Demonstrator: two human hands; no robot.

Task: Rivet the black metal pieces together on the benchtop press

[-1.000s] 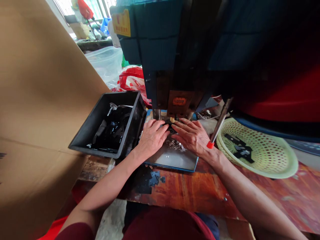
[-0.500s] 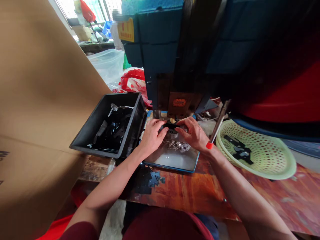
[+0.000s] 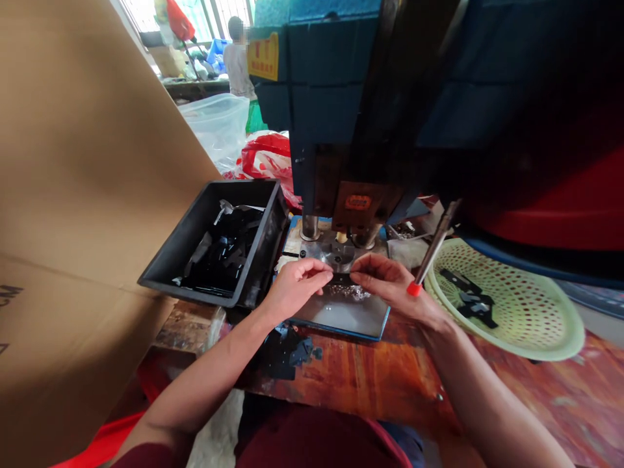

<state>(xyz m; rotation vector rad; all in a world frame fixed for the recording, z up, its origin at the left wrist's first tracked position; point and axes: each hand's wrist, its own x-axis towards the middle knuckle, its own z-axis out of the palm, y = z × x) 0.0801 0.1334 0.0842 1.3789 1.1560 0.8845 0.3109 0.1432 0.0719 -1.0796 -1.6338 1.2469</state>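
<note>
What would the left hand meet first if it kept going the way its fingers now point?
Probably the right hand: the left hand points rightward along the small black part they pinch between them.

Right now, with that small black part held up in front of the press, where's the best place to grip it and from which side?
Probably by its two short ends, one from each side: the small black part lies level and narrow, and the left hand and right hand pinch it there, leaving its middle free.
</note>
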